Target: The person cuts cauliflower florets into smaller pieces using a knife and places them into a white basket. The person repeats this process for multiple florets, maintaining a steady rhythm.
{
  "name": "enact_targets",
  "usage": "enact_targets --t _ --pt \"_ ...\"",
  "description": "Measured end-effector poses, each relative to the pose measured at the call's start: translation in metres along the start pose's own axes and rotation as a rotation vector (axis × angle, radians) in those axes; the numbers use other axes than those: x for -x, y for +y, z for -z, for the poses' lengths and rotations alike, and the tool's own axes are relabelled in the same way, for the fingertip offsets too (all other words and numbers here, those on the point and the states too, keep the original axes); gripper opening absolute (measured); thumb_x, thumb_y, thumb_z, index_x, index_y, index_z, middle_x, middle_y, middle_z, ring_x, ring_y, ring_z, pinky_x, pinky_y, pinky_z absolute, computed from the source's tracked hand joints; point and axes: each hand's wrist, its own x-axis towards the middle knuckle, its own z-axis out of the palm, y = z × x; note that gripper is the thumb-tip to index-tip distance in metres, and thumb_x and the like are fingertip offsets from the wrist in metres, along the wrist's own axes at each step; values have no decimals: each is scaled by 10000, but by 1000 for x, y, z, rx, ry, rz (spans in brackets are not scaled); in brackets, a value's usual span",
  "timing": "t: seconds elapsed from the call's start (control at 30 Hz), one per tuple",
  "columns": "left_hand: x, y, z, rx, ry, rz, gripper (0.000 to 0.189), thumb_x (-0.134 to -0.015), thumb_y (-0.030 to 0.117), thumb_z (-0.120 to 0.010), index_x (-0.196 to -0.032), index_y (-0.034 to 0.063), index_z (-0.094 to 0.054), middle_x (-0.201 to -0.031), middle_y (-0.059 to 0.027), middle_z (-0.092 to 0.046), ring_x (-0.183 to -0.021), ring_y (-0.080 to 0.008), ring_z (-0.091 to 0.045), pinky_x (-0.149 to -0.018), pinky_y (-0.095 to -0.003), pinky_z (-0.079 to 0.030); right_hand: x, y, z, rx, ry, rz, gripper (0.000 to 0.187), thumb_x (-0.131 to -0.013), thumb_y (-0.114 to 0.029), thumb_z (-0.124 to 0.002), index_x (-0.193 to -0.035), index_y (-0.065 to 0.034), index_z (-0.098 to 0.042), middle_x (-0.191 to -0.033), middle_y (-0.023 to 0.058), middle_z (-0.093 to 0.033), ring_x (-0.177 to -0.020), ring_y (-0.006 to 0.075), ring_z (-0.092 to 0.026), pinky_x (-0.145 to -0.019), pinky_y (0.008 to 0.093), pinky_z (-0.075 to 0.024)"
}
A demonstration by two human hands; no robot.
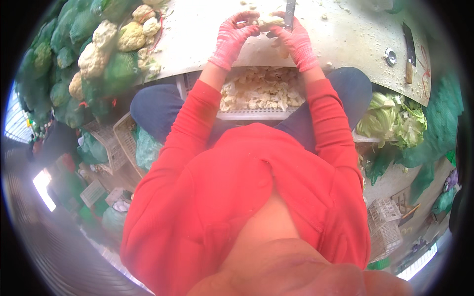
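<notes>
Both of my hands wear red-and-white knit gloves and meet over the near edge of a pale worktable. Between them is a cauliflower piece with a pale stem. My left hand grips its left side with the fingertips. My right hand holds a knife by its handle, mostly hidden in the glove, with the blade pointing away from me, and its fingers also touch the piece. Below the hands, a white plastic crate between my knees holds many cut cauliflower florets.
Whole cauliflowers, some in green net bags, are piled at the left. On the table's right lie a cleaver-like knife with a wooden handle, a small round metal object and red string. Green leaves fill a container at the right.
</notes>
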Motion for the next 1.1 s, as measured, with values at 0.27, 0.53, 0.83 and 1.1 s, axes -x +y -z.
enact_targets --t 0.27,0.53,0.83,1.1 --pt "29 -20 7 -323 204 7 283 -891 -67 -574 -1163 -3 -622 -1133 -79 -653 -905 -149 -672 -725 -297 -606 20 40 -30 29 27 -22 447 -871 -108 -757 -1272 -40 -572 -1058 109 -692 -828 174 -692 -661 309 -586" --pt "31 -19 63 -440 174 -131 226 -928 31 -607 -1151 32 -639 -1032 -70 -675 -891 -177 -665 -797 -346 -582 36 41 -27 -72 181 -59 480 -854 -71 -775 -1261 -37 -523 -993 108 -702 -723 194 -707 -572 292 -584" --pt "49 -35 25 -395 151 -34 608 -869 336 -795 -1375 89 -567 -1261 -142 -611 -993 -193 -643 -812 -328 -567 44 43 -43 -40 58 -101 553 -830 -156 -829 -1269 -22 -520 -1063 84 -674 -876 177 -696 -596 290 -598" --pt "46 -54 5 -643 460 -344 356 -915 210 -709 -1192 0 -632 -982 -161 -689 -888 -237 -653 -820 -362 -534 51 53 -76 -19 276 26 417 -851 -176 -798 -1190 -29 -606 -1025 67 -680 -883 140 -616 -781 291 -515"
